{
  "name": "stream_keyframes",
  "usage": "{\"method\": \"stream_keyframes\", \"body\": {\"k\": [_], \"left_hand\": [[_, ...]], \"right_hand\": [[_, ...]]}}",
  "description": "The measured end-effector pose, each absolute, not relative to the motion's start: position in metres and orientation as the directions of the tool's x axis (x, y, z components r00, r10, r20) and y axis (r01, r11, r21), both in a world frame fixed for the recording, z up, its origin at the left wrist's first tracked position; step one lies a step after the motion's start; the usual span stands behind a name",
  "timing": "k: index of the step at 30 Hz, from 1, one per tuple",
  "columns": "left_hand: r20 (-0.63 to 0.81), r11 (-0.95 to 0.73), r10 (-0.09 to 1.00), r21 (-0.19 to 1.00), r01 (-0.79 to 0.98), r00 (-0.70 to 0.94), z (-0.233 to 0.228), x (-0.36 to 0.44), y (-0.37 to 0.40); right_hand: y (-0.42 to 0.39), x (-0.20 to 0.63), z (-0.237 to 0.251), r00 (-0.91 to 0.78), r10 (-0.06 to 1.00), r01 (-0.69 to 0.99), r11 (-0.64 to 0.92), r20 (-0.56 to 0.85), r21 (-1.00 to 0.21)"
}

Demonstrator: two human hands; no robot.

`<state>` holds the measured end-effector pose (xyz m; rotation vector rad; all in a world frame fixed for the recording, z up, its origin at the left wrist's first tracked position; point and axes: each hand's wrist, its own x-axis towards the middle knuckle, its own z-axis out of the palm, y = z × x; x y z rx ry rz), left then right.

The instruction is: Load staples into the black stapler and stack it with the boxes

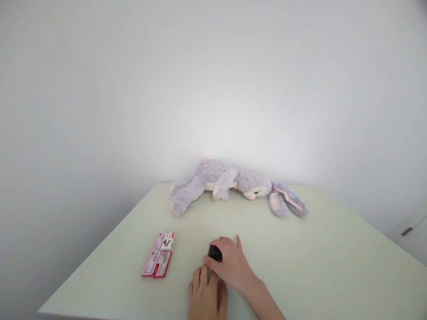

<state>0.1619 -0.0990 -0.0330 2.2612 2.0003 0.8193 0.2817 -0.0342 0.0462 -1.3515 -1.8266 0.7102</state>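
Observation:
A black stapler (pixel 215 253), as far as it shows, lies on the table in front of me, mostly covered by my hands. My right hand (pixel 233 264) grips its black far end between thumb and fingers, the little finger sticking out. Over the nearer part of the body lies my left hand (pixel 206 295), with its thumb on the right side and its fingers on the left; a dark strip of the body shows between them. To the left are several small red-and-white boxes (pixel 162 264) set close together, one with a picture of dark clips or staples on it.
A pale purple plush rabbit (pixel 216 175) lies on its side along the back of the table (pixel 300 253), ears to the right. Behind it rises a plain white wall (pixel 213 89). At the far right edge, a white surface has a dark handle (pixel 407 231).

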Motion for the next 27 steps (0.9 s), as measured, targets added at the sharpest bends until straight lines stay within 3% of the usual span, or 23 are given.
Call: {"method": "stream_keyframes", "body": {"k": [3,7,12,16,19,22,24,27], "left_hand": [[0.407,-0.214,0.909,0.278,0.937,0.087,-0.037,0.154,-0.097],[0.430,-0.235,0.898,0.292,0.927,0.092,-0.034,0.151,-0.095],[0.427,-0.250,0.899,0.314,0.916,0.099,-0.029,0.148,-0.090],[0.417,-0.326,0.894,0.361,0.874,0.161,-0.029,0.134,-0.085],[0.439,-0.243,0.896,0.354,0.903,0.068,-0.024,0.103,-0.083],[0.469,0.170,0.838,0.260,0.950,-0.278,-0.014,0.061,-0.084],[0.450,0.338,0.804,0.193,0.921,-0.389,-0.010,0.040,-0.088],[0.415,0.268,0.851,0.183,0.946,-0.321,-0.014,0.033,-0.098]], "right_hand": [[-0.030,0.272,0.043,-0.058,0.964,0.362,0.264,0.261,-0.894],[-0.015,0.280,0.036,0.076,0.974,0.083,0.207,0.214,-0.975],[-0.006,0.326,0.020,0.331,0.941,-0.278,0.163,0.065,-0.947],[-0.017,0.355,0.005,0.389,0.917,-0.452,0.107,-0.088,-0.886],[-0.035,0.369,-0.003,0.440,0.888,-0.506,0.122,-0.134,-0.854],[-0.063,0.379,-0.013,0.558,0.811,-0.486,0.151,-0.173,-0.861],[-0.084,0.382,-0.022,0.614,0.771,-0.427,0.143,-0.170,-0.893],[-0.108,0.376,-0.029,0.479,0.866,-0.309,0.013,-0.144,-0.951]]}}
